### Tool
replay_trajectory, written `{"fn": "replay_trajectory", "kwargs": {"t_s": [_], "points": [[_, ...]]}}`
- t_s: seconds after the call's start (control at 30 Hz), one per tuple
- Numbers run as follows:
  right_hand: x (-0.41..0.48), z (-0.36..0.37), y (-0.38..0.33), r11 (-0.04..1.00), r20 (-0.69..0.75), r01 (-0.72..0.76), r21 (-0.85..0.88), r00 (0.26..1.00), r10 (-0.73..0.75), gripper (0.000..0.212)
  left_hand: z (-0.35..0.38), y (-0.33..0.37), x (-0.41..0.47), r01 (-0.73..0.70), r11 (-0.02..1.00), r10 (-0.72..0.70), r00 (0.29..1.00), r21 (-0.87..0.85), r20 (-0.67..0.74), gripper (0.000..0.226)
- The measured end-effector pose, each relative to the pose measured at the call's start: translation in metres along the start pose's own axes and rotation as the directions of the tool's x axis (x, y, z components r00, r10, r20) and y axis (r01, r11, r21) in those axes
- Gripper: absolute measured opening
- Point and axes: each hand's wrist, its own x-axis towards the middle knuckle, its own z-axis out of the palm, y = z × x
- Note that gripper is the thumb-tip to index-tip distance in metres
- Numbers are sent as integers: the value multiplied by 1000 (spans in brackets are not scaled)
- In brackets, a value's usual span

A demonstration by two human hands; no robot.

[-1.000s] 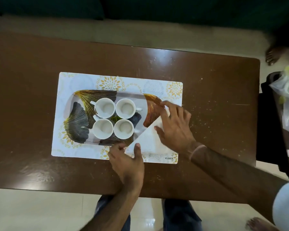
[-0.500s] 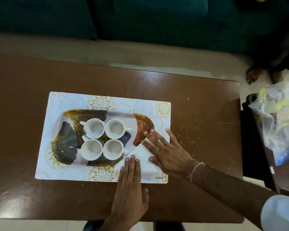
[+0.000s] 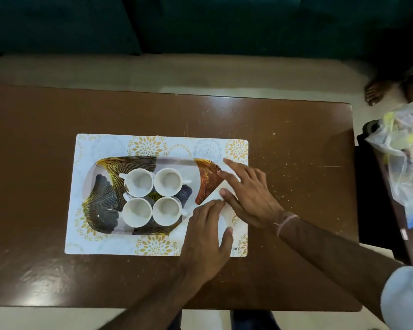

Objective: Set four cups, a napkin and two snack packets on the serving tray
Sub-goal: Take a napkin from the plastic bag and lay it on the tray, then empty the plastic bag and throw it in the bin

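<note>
Head view: your four cups (image 3: 153, 197) sit in a tight two-by-two block at the middle of the tray (image 3: 100, 201), rims touching or nearly so. That packing leaves the tray's right end free, which is probably why the napkin (image 3: 227, 211) goes there.

Napkin lies at the tray's right end, partly over the rim and onto the placemat (image 3: 105, 144). Most of it is hidden under your hands; only white slivers show.

Left hand (image 3: 204, 236): fingers extended and together, flat on the napkin's near-left part, thumb splayed right. Not gripping anything, just pinning.

Right hand (image 3: 247, 194): fingers spread, pressing flat on the napkin's far-right part, fingertips pointing left toward the tray's orange leaf. Also released, no grasp.

Looks like you're flattening or creasing the napkin while two palms keep it from sliding.

No snack packets on the tray yet. A plastic bag (image 3: 401, 160) sits off the table's (image 3: 296, 144) right edge; contents unclear, possibly the packets.
</note>
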Motion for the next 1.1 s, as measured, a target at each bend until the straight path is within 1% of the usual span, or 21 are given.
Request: {"fn": "replay_trajectory", "kwargs": {"t_s": [0.13, 0.23, 0.33, 0.5, 0.6, 0.67, 0.73, 0.8, 0.87, 0.93, 1.0, 1.07, 1.1], "points": [[5, -12, 20, 981, -76, -113, 160, 989, 127, 45, 1, 17, 41, -67, 998, 66, 995, 12, 80, 51], [2, -21, 44, 955, -106, -192, 226, 970, 221, 40, 6, 35, 74, -118, 989, 106, 986, 89, 130, 50], [-8, -31, 71, 931, -134, -276, 240, 940, 313, 37, 17, 55, 102, -178, 964, 142, 973, 199, 180, 44], [-44, -51, 126, 881, -184, -414, 229, 870, 457, 37, 52, 100, 140, -268, 945, 207, 934, 187, 292, 40], [-75, -63, 162, 837, -269, -485, 252, 796, 542, 30, 80, 134, 157, -342, 921, 266, 903, 189, 337, 38], [-100, -71, 187, 809, -371, -502, 308, 719, 587, 26, 103, 161, 164, -388, 906, 305, 875, 169, 375, 37], [-127, -76, 214, 772, -464, -509, 381, 617, 636, 21, 129, 191, 167, -439, 884, 353, 852, 160, 387, 36], [-153, -78, 237, 708, -496, -553, 440, 507, 705, 18, 152, 220, 166, -489, 861, 408, 827, 140, 386, 35], [-179, -78, 261, 612, -500, -614, 498, 373, 781, 19, 176, 249, 162, -545, 830, 467, 794, 116, 389, 34], [-203, -75, 280, 474, -438, -655, 588, 234, 868, 21, 197, 275, 157, -605, 788, 525, 760, 119, 383, 34], [-225, -71, 298, 297, -309, -679, 671, 108, 945, 28, 217, 297, 150, -672, 733, 597, 710, 105, 375, 35], [-241, -66, 314, 139, -172, -652, 745, 14, 985, 39, 237, 315, 143, -722, 690, 652, 648, 47, 393, 41], [-245, -64, 319, 78, -115, -620, 781, -20, 993, 45, 245, 320, 141, -734, 679, 659, 624, 25, 419, 46]]}}
